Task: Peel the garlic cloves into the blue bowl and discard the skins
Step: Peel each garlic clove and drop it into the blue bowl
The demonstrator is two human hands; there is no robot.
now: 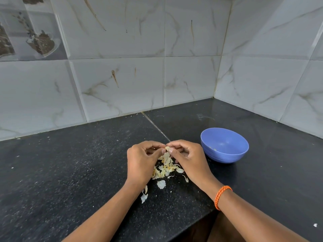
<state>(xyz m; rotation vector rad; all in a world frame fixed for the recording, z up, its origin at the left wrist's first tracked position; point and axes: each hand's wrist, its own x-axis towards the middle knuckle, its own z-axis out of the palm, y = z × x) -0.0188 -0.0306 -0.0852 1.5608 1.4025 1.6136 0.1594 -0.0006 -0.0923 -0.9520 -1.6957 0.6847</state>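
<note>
A small garlic clove [167,148] is pinched between the fingertips of my left hand [142,159] and my right hand [187,158], held just above the black counter. Both hands have their fingers curled round it. Under and behind the hands lies a pile of pale garlic skins [165,167], with a few loose pieces [161,184] nearer to me. The blue bowl [225,147] stands on the counter just right of my right hand; a pale bit shows at its inner left wall, most of its inside looks bare.
The black speckled counter [70,172] runs into a corner of grey marble-look tiled walls [157,75]. Its front edge drops off at the lower right. An orange thread band [222,196] circles my right wrist. A white scrap [315,224] lies at the far right.
</note>
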